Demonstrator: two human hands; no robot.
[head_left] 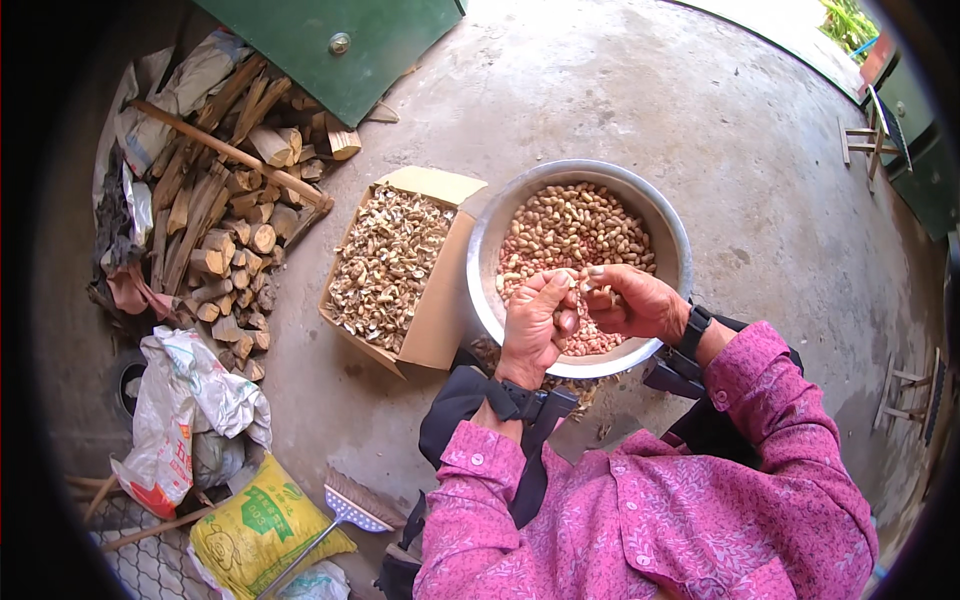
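Note:
Over a wide metal basin my two hands meet, fingertips close together. My right hand is closed in a pinch, with a pale bit of peanut shell at its fingertips. My left hand is closed too, thumb against the fingers; what they hold is too small to make out. Beneath the hands, the basin holds unshelled peanuts toward its far side and reddish shelled kernels toward its near side. Left of the basin stands an open cardboard box heaped with broken peanut shells.
Split firewood is stacked at the left, with a long wooden-handled tool across it. White sacks, a yellow bag and a broom lie lower left. A green metal panel juts in at the top.

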